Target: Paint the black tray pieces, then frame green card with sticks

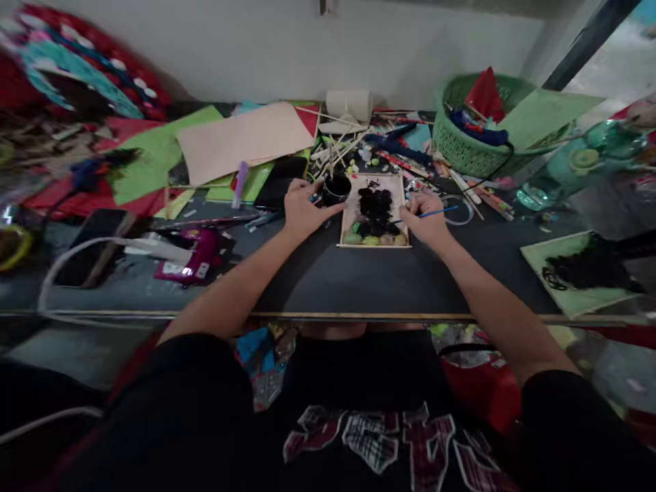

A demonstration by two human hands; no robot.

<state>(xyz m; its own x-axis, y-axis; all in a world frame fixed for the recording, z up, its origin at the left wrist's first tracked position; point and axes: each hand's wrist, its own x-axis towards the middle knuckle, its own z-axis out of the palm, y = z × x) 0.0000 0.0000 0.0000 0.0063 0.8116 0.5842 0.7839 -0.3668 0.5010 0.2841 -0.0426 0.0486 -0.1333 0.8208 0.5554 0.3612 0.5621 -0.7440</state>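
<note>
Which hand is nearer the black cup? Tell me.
Left: the left hand is at the black cup; the right hand is across the framed board, at its right edge.

Black shirt [353, 376], front: large patchwork characters [370, 441], maroon and plaid, pale outlines. Seen at steep angle, dim, blurred; reading uncertain. No other text, brand, number or sign legible.

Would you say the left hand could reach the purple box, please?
Probably yes, once the left hand lets go of the black cup; only low, slim items seem to lie between it and the purple box.
</note>
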